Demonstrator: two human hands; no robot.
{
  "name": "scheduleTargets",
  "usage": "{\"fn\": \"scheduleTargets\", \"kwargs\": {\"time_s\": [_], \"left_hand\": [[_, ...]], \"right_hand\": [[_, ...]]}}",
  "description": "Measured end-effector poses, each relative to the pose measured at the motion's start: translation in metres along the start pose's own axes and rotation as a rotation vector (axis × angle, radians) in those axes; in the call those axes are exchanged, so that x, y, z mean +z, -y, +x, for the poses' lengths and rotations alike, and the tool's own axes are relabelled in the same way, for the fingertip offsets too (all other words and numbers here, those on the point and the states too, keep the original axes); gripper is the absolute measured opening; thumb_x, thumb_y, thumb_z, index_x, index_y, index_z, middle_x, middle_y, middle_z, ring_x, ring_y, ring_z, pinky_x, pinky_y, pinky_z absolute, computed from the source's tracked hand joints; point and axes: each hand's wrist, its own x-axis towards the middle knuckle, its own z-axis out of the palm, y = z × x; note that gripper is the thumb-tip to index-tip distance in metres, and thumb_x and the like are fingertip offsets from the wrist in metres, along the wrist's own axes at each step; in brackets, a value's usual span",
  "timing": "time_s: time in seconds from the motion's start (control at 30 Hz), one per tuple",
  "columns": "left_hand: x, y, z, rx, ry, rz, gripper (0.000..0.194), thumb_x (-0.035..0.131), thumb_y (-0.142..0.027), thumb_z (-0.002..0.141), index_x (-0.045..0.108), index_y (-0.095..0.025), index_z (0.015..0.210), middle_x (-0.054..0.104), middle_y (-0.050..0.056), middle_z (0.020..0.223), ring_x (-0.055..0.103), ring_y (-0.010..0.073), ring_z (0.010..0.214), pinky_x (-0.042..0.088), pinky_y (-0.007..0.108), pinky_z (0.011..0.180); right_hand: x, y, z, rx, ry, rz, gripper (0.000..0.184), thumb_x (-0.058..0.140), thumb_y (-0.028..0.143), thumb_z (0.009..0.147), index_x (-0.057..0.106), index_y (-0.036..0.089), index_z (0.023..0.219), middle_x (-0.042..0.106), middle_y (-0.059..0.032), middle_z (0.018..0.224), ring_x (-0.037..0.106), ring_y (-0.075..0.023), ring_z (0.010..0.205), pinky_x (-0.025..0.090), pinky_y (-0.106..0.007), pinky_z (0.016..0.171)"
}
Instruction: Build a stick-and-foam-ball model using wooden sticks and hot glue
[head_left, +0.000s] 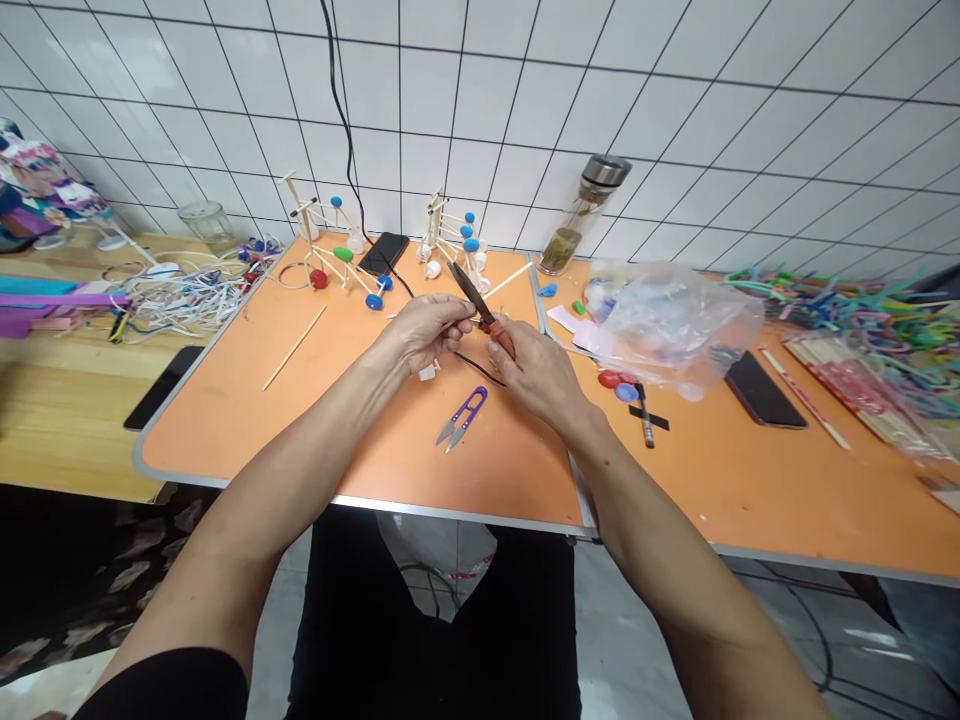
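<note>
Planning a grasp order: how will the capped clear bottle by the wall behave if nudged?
The bottle may tip, being tall and narrow. Its smooth, shiny side could be slippery. The contents sitting low might steady it slightly.

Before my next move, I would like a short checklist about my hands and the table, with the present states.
1. Right hand grips the dark tool by its reddish handle: ok.
2. Left hand well away from the tool: not ok, its fingers are very close.
3. Something pinched in that hand: cannot tell.
4. Purple snips apart from both hands: ok, lying on the table.
5. Black cord away from the hands: not ok, it passes beneath them.
</note>
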Motion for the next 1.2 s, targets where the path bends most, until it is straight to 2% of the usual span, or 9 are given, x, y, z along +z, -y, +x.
{"fn": "scheduleTargets", "kwargs": {"time_s": [0.23, 0.47, 0.73, 0.97, 1.2], "left_hand": [[-0.0014, 0.0, 0.0005, -0.019, 0.014, -0.014, 0.03, 0.064, -0.004, 0.101, 0.067, -0.011, 0.072, 0.063, 0.001, 0.057, 0.053, 0.0042, 0.045, 0.041, 0.013, 0.046], [-0.0019, -0.0023, 0.001, -0.09, 0.037, -0.041, 0.033, 0.057, -0.008, 0.104, 0.068, -0.011, 0.072, 0.061, 0.001, 0.059, 0.052, 0.004, 0.044, 0.042, 0.014, 0.045], [-0.0035, -0.0013, 0.0033, -0.122, 0.021, -0.057, 0.029, 0.058, -0.009, 0.1, 0.067, -0.013, 0.073, 0.062, 0.001, 0.06, 0.052, 0.0051, 0.045, 0.042, 0.014, 0.045], [-0.0039, -0.0012, 0.0033, -0.132, 0.028, -0.07, 0.034, 0.054, -0.008, 0.102, 0.066, -0.012, 0.071, 0.062, 0.001, 0.058, 0.052, 0.0048, 0.043, 0.04, 0.015, 0.044], [0.0004, -0.002, 0.0014, -0.129, -0.017, -0.079, 0.031, 0.058, -0.006, 0.099, 0.065, -0.012, 0.07, 0.06, 0.001, 0.056, 0.05, 0.0044, 0.042, 0.037, 0.013, 0.044]], "right_hand": [[-0.0015, 0.0, 0.0004, 0.015, 0.019, 0.018, 0.041, 0.05, 0.036, 0.109, 0.071, 0.023, 0.141, 0.08, -0.0148, 0.136, 0.075, -0.0391, 0.12, 0.057, -0.049, 0.093], [0.0008, -0.0026, 0.0005, 0.007, 0.01, 0.042, 0.043, 0.05, 0.035, 0.109, 0.07, 0.022, 0.145, 0.08, -0.0146, 0.14, 0.073, -0.0393, 0.127, 0.057, -0.054, 0.102], [0.0007, -0.0007, -0.0002, 0.019, 0.027, 0.018, 0.047, 0.048, 0.037, 0.11, 0.07, 0.021, 0.148, 0.079, -0.0144, 0.14, 0.073, -0.0402, 0.126, 0.057, -0.056, 0.1], [0.0009, -0.0005, -0.0005, 0.019, 0.024, 0.004, 0.046, 0.049, 0.037, 0.11, 0.07, 0.021, 0.147, 0.078, -0.0157, 0.141, 0.072, -0.0396, 0.127, 0.057, -0.055, 0.103], [0.0002, -0.0005, -0.001, 0.014, 0.033, -0.002, 0.046, 0.048, 0.038, 0.11, 0.07, 0.021, 0.147, 0.078, -0.0163, 0.142, 0.073, -0.0396, 0.125, 0.057, -0.055, 0.101]]}}
